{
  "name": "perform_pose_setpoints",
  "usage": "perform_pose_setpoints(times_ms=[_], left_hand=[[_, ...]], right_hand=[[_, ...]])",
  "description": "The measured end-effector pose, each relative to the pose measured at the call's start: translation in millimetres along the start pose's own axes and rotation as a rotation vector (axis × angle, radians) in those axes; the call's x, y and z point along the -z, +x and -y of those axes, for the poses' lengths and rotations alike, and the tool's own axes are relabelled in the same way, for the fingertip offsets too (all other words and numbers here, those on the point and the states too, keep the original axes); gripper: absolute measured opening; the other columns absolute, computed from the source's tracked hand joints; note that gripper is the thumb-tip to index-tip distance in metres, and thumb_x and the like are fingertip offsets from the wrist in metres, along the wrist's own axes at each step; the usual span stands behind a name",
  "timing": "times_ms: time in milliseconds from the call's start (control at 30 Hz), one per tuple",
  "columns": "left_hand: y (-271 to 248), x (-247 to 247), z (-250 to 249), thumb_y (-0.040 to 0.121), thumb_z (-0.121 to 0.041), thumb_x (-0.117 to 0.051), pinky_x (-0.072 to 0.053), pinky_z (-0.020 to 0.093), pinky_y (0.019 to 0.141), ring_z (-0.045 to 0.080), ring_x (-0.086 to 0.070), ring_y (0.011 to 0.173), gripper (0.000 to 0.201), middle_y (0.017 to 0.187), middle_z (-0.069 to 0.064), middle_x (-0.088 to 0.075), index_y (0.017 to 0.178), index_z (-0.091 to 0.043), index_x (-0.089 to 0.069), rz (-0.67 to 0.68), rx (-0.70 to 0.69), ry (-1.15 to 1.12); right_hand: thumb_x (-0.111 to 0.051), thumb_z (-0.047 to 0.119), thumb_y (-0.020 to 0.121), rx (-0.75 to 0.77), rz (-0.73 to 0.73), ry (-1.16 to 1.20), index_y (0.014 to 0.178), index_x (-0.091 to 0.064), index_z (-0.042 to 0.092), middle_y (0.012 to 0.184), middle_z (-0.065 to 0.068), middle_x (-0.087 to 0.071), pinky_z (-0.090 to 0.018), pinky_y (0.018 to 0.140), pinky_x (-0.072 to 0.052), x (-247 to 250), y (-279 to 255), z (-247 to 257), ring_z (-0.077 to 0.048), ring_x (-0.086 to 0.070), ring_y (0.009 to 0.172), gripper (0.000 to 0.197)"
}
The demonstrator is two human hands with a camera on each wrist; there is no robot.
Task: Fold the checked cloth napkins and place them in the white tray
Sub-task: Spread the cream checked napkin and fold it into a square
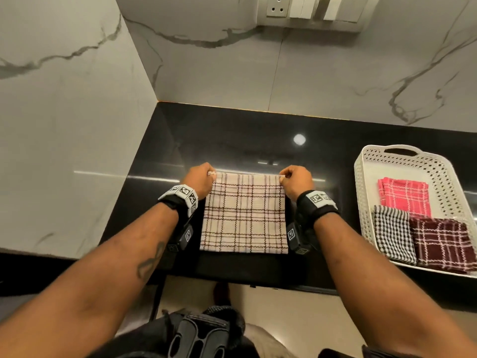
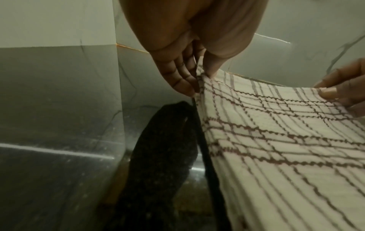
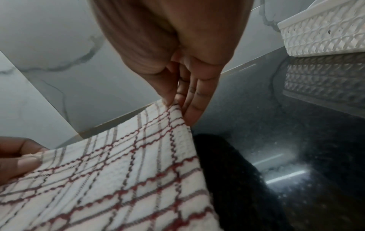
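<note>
A cream napkin with dark red checks [image 1: 244, 215] lies on the black counter [image 1: 232, 135] in front of me. My left hand [image 1: 210, 174] pinches its far left corner and my right hand [image 1: 282, 175] pinches its far right corner, both lifted a little off the counter. The left wrist view shows thumb and fingers of the left hand [image 2: 199, 78] closed on the napkin [image 2: 276, 140] corner. In the right wrist view the right hand [image 3: 175, 104] pinches the napkin [image 3: 118, 179] the same way. The white perforated tray [image 1: 361, 182] stands to the right.
In the tray lie a pink checked napkin [image 1: 404, 196], a black-and-white one [image 1: 393, 233] and a maroon one [image 1: 441, 244], all folded. Marble walls close the left side and the back. The tray's wall [image 3: 324, 31] is near my right hand.
</note>
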State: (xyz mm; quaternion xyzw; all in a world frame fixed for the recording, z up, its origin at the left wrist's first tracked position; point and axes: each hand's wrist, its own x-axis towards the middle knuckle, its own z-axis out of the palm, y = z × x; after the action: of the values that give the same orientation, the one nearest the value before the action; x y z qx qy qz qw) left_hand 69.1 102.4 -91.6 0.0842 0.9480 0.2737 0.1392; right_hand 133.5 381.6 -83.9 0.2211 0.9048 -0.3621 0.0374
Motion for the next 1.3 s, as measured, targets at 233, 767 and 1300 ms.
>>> perform_pose_setpoints(times_ms=[233,767,1300], left_hand=[[21,-14,20,0.093,-0.030,-0.060,-0.053,0.040,0.085,0.020,-0.060,0.089,0.006,0.097,0.000,-0.063,0.088,-0.025,-0.059,0.003,-0.002,0.062],[32,-1,-3,0.096,-0.031,-0.057,-0.054,0.036,0.077,0.016,-0.061,0.085,0.004,0.097,-0.001,-0.062,0.096,-0.027,-0.057,0.019,-0.053,0.022],[5,-18,-34,0.098,-0.028,-0.048,-0.026,0.042,0.120,0.027,-0.028,0.146,0.057,0.159,0.005,-0.029,0.151,-0.014,-0.032,0.077,-0.553,0.475]], right_hand=[[-0.052,0.006,0.088,-0.095,0.054,-0.087,0.081,-0.069,0.016,0.082,-0.003,-0.069,-0.027,0.066,-0.047,-21,16,-7,-0.023,-0.065,0.080,0.021],[-0.044,0.011,0.096,-0.123,0.032,-0.108,0.088,-0.055,0.017,0.087,-0.001,-0.060,-0.030,0.060,-0.045,-15,13,7,-0.017,-0.058,0.080,0.015],[-0.041,0.023,0.099,0.238,0.151,-0.441,0.152,-0.026,0.014,0.162,-0.010,-0.021,-0.058,0.118,-0.019,-54,-15,51,-0.034,-0.017,0.150,0.056]])
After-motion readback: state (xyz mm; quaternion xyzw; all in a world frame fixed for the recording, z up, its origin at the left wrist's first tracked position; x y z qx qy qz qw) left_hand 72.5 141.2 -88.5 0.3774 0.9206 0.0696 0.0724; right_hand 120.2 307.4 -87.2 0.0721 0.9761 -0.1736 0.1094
